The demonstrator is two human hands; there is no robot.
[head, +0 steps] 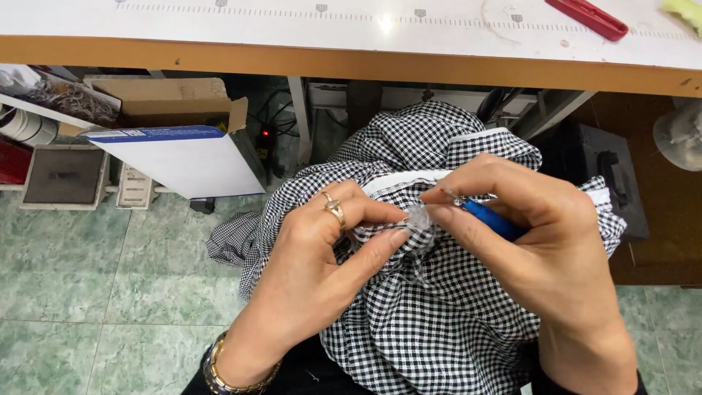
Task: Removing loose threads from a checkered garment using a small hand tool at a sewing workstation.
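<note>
Left hand (322, 256) pinching checked fabric (424, 322), right hand (526, 234) gripping blue-handled tool (491, 219), cardboard box (175, 102) beyond, under table (292, 62).

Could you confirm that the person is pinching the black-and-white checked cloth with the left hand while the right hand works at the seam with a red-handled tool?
Not quite: the handle is blue, not red. The head view shows the left hand pinching the checked cloth while the right hand works at the seam with a blue-handled tool. The only red thing is a flat tool lying on the table above.
</note>
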